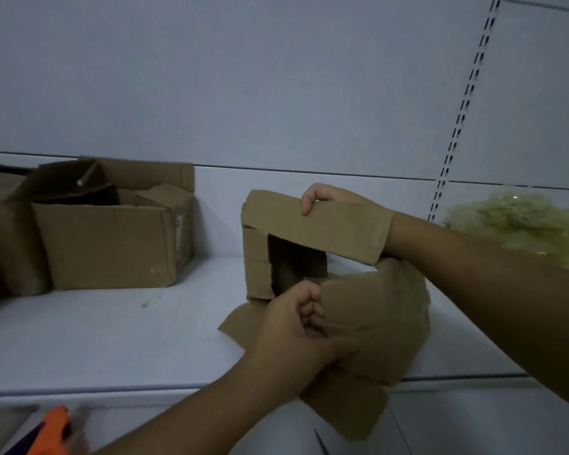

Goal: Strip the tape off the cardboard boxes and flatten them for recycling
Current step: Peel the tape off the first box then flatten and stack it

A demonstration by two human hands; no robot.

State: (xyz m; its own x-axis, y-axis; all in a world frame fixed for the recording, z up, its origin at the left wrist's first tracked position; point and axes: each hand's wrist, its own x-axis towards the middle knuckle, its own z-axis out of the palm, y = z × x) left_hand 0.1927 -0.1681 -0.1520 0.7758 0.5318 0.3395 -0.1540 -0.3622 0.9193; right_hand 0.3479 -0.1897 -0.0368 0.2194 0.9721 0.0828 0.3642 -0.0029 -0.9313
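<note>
1. Right hand (335, 200) reaching in from the right edge on a long bare forearm, hooked over the top rear edge of the small cardboard box (309, 231); fingertips curled over the front of the upper flap, palm hidden behind the cardboard.
2. Left hand (301, 326) coming up from the bottom edge, fingers bent round the edge of a lower flap (375, 316), thumb pressed flat on its face; grasping that flap.
3. Small box standing on the white shelf (96, 339), near its front lip, partly opened: dark hollow showing in the middle, flaps splayed toward the camera and over the shelf edge.
4. Larger open cardboard box (112, 238) at the left rear of the shelf, well apart from the held one; more cardboard beside it, cut off by the left edge.
5. Pale yellowish crumpled heap (523, 221) at the right, behind the right forearm; blurred, material hard to tell.
6. Orange object (51, 431) in the bottom left corner, cropped and blurred; kind not clear.
7. Tape on the held box: none made out in the dim light.
</note>
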